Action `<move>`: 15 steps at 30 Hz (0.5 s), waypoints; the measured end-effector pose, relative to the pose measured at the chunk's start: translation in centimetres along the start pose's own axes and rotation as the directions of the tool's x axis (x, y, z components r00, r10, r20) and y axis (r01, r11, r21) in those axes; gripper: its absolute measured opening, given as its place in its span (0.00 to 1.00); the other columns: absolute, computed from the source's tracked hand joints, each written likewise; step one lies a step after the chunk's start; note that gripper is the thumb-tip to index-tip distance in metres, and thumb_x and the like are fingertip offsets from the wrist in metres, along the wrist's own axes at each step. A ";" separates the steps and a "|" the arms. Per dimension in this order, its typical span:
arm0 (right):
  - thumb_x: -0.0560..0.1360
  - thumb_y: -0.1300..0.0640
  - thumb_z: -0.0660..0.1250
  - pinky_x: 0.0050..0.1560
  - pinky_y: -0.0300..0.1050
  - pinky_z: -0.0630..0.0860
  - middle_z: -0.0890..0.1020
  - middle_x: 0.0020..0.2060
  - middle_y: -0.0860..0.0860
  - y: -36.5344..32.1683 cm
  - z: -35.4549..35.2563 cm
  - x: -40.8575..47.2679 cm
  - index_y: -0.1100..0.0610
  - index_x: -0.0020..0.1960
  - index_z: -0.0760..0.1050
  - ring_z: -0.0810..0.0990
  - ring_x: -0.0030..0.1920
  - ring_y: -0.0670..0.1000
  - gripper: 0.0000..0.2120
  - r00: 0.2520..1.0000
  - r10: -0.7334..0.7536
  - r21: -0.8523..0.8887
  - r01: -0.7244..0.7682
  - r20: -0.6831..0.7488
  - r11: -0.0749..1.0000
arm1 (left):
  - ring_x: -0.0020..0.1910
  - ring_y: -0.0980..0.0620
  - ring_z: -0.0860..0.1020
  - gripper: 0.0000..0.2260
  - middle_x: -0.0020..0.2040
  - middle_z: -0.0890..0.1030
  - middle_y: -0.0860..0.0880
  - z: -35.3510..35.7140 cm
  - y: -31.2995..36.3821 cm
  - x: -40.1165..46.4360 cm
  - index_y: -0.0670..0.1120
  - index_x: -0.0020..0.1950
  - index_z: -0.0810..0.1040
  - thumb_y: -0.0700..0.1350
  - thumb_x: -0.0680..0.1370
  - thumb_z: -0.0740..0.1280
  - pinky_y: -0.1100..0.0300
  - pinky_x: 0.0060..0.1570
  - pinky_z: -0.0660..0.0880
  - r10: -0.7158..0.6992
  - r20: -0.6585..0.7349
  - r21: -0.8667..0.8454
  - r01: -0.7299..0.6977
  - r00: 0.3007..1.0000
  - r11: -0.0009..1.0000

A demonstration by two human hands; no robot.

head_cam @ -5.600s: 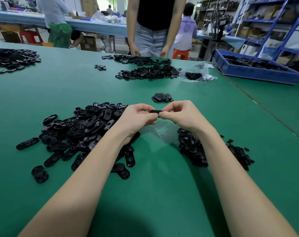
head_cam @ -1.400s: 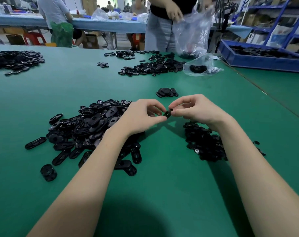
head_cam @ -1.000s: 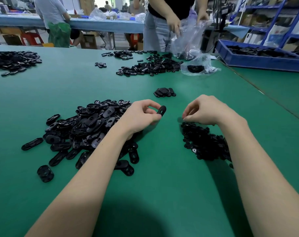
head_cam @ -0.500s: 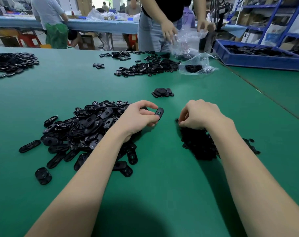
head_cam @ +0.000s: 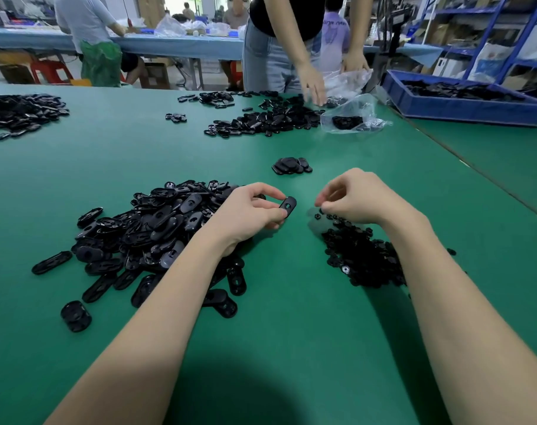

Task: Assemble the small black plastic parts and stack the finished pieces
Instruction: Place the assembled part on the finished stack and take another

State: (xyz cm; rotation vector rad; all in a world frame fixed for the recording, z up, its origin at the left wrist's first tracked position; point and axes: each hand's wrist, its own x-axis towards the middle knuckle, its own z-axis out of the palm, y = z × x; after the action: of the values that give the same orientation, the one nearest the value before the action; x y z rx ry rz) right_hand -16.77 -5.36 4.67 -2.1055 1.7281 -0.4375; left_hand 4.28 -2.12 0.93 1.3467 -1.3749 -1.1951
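Since the frame 0.5 s back, the right hand [head_cam: 357,199] has lifted slightly off the pile of small round parts [head_cam: 360,259] and now hovers at that pile's far end, fingers curled with thumb and fingertips pressed together; whether a small piece sits in that pinch cannot be told. Left hand [head_cam: 251,214] pinches 1 black oval part [head_cam: 288,206] between thumb and forefinger, held tilted above the green table [head_cam: 291,332] in the gap between both hands. Beneath the left wrist spreads the big heap of oval parts [head_cam: 156,234], toward the table's left side. Beyond the hands, near the table's middle, lies a small stack of finished pieces [head_cam: 291,166]. Along the far edge another person [head_cam: 291,41] reaches a hand into a spread of black parts [head_cam: 267,119], beside a clear plastic bag [head_cam: 351,116]. At the far right corner sits a blue tray [head_cam: 466,107] of parts.
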 end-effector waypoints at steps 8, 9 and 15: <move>0.80 0.60 0.69 0.35 0.40 0.70 0.83 0.38 0.50 -0.6 1.6 0.0 0.50 0.46 0.85 0.75 0.32 0.44 0.09 0.992 -0.120 0.535 0.123 -0.039 0.836 | 0.43 0.46 0.79 0.10 0.39 0.84 0.44 0.5 0.4 -0.2 0.41 0.56 0.80 0.34 0.76 0.73 0.59 0.48 0.80 -0.037 0.071 -0.188 0.050 0.997 0.981; 0.80 0.60 0.69 0.34 0.40 0.70 0.83 0.37 0.48 -0.8 1.7 0.0 0.50 0.46 0.84 0.75 0.31 0.43 0.09 0.992 -0.118 0.523 0.128 -0.052 0.843 | 0.43 0.46 0.78 0.10 0.39 0.84 0.44 0.5 0.4 -0.2 0.41 0.56 0.80 0.33 0.76 0.72 0.59 0.49 0.79 -0.044 0.077 -0.213 0.060 0.996 0.975; 0.77 0.60 0.72 0.33 0.35 0.71 0.81 0.34 0.44 -1.0 1.3 0.0 0.51 0.44 0.84 0.74 0.28 0.44 0.06 0.990 -0.118 0.453 0.141 -0.078 0.880 | 0.40 0.49 0.80 0.09 0.40 0.84 0.44 0.6 0.6 -0.3 0.40 0.55 0.80 0.32 0.76 0.72 0.59 0.50 0.80 -0.053 0.057 -0.241 0.065 0.997 0.968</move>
State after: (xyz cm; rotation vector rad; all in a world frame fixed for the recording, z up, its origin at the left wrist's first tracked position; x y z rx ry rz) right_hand -15.35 -5.03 3.99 -1.8750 1.3409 -0.8509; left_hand 3.57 -1.79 1.40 1.1977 -1.1851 -1.3966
